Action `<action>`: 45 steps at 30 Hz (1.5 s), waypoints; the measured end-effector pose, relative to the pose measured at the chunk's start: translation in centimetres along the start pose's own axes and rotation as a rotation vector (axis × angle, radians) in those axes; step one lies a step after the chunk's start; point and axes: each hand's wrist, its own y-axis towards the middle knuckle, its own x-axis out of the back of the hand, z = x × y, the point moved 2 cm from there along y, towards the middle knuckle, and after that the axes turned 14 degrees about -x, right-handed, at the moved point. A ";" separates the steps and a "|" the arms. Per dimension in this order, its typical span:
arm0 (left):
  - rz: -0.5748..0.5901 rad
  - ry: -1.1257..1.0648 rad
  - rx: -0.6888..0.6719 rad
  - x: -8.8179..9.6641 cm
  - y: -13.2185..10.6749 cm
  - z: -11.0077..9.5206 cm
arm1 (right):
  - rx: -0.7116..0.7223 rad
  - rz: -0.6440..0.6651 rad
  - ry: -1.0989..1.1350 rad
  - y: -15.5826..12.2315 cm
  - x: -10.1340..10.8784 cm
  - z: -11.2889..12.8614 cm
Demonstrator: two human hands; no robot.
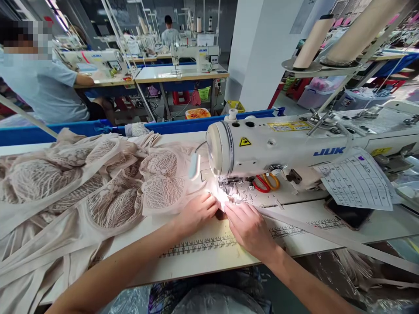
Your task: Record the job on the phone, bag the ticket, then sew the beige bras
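Observation:
A white sewing machine [278,148] stands on the table [209,257], its lamp glaring on the needle area. My left hand [196,211] lies on beige lace fabric [163,192] just left of the needle, fingers pressed together on the cloth. My right hand [248,226] rests on the table to the right of it, fingertips pinching the fabric edge under the glare. A long beige strap [327,237] runs from the needle area off to the right. What lies between the fingertips is washed out by light.
A pile of beige lace garments [65,196] covers the table's left half. Red and orange scissors [266,182] lie under the machine arm. A paper chart [358,181] hangs on the machine. Thread cones [312,41] stand at right. Another person [42,83] sits at back left.

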 end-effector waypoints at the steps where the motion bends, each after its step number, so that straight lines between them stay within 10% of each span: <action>1: -0.003 -0.005 0.006 0.0 -0.1 0.2 | -0.001 0.002 -0.014 0.2 -0.1 0.1; 45: -0.006 -0.198 0.123 -1.0 -1.4 5.5 | 0.033 -0.017 -0.050 1.8 -1.4 0.1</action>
